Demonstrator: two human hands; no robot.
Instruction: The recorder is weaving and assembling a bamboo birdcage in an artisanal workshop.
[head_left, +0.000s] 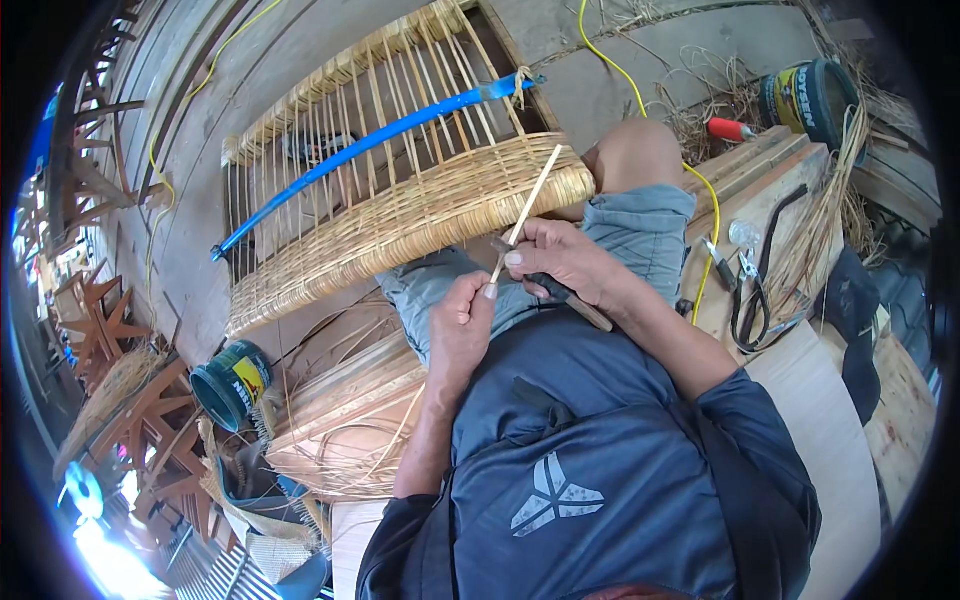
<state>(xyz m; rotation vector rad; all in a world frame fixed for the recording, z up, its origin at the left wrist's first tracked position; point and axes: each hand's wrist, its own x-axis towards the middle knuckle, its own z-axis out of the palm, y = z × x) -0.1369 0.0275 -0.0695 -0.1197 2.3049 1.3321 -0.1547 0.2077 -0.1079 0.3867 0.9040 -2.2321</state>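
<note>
Pinches lower end of pale cane strip (530,205) in closed left grip (462,315), on near side of wicker panel (570,182); holds knife (588,312) in closed right grip (565,255), seemingly touching the strip. On panel, can see near band (420,235) densely woven and far edge (333,79) wrapped; between these, only bare stakes (492,70) under blue tube (370,145), so probably much weaving left to do.
</note>
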